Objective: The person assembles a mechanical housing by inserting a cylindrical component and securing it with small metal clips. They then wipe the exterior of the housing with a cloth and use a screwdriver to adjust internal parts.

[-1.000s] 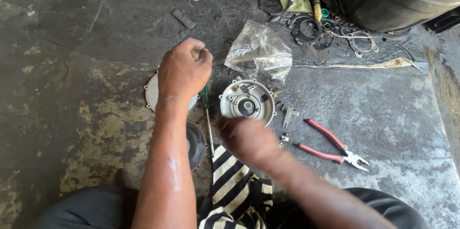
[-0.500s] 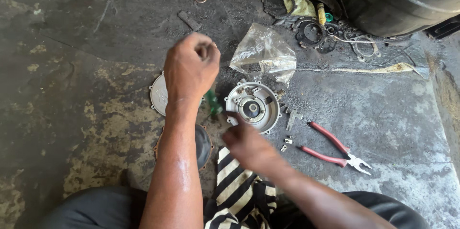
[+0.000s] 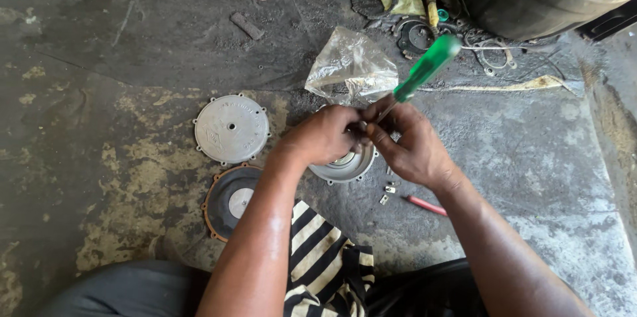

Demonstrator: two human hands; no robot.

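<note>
On the stained concrete floor (image 3: 133, 58), the left hand (image 3: 325, 134) grips a round cast-metal housing (image 3: 345, 166); the right hand (image 3: 408, 144) grasps a translucent-green-handled screwdriver (image 3: 424, 68). A crumpled clear plastic bag (image 3: 350, 68) lies just behind; its contents are unclear.

Both hands (image 3: 371, 141) together, fingers curled

Bare floor right of round metal housing (image 3: 345, 166), plastic bag (image 3: 350, 68) just behind it, cover plate (image 3: 231, 128) and diaphragm (image 3: 229, 199) crowding its left
</note>
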